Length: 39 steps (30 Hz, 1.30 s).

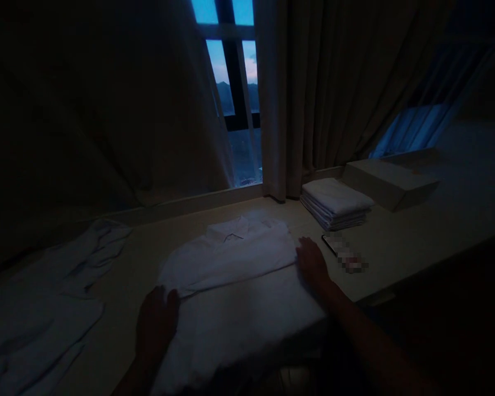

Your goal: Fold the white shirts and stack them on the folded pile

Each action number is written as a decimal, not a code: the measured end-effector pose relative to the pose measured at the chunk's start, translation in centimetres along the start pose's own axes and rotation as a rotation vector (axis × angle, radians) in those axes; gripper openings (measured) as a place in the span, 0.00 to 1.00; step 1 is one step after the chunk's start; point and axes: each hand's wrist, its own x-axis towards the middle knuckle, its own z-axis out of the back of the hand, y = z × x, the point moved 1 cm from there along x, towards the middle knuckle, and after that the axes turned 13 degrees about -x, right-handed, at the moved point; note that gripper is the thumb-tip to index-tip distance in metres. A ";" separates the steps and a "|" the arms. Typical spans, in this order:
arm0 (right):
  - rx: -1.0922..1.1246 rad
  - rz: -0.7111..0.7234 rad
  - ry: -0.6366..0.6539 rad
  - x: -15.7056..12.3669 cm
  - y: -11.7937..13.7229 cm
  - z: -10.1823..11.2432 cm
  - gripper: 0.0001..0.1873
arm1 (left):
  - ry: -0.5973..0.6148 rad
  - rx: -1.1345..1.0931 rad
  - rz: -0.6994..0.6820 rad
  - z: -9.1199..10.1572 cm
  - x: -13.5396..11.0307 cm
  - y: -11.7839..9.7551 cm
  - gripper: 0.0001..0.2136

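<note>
A white collared shirt [235, 258] lies spread on the pale surface in dim light, its collar toward the window. A straight folded edge runs across its middle, with the lower part of the cloth reaching to the front edge. At the left end of that fold, my left hand [159, 319] has its thumb and fingers closed on the cloth. My right hand [313, 267] is at the other end, fingers curled at the shirt's right side. Darkness hides the exact grip of both hands.
Right of my right hand lies a phone [344, 254], its screen blurred out. Behind it are a stack of folded white cloths [336, 201] and a pale box [391, 181]. Rumpled white garments [45, 313] lie at the left. Curtains [305, 99] flank the window [235, 77].
</note>
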 end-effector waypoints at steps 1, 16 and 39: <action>0.030 -0.065 -0.029 0.3 -0.8 -0.1 0.25 | -0.025 -0.018 0.052 -0.1 0.2 0.7 0.29; 0.009 -0.112 0.150 -0.9 -2.3 -0.6 0.15 | -0.053 -0.074 0.060 -0.1 0.6 1.4 0.24; -0.146 0.113 0.101 -1.5 -0.2 -1.4 0.15 | -0.118 -0.043 0.132 1.1 -0.8 -0.3 0.22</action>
